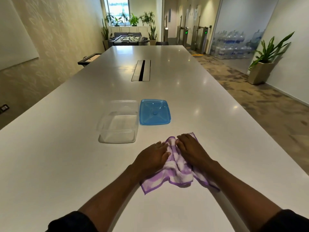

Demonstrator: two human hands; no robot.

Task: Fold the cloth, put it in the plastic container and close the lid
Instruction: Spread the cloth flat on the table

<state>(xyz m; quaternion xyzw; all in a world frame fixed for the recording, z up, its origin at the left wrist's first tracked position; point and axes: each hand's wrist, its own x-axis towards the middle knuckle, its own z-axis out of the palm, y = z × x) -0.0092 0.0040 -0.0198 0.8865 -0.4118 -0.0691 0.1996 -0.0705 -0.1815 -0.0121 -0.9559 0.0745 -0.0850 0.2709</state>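
A purple and white cloth [177, 171] lies rumpled on the white table [66, 164] in front of me. My left hand [153, 156] rests palm down on its left part, fingers together and pointing away. My right hand [192, 149] lies flat on its right part, fingertips near the far corner. Neither hand pinches the fabric that I can see. Beyond the cloth to the left stands a clear plastic container [118, 123], open and with nothing in it. Its blue lid [154, 112] lies flat on the table just right of it.
A long cable slot [141, 70] is set into the table's middle farther back. The table's right edge runs close by my right arm, with carpet floor beyond. A potted plant [262, 67] stands by the right wall.
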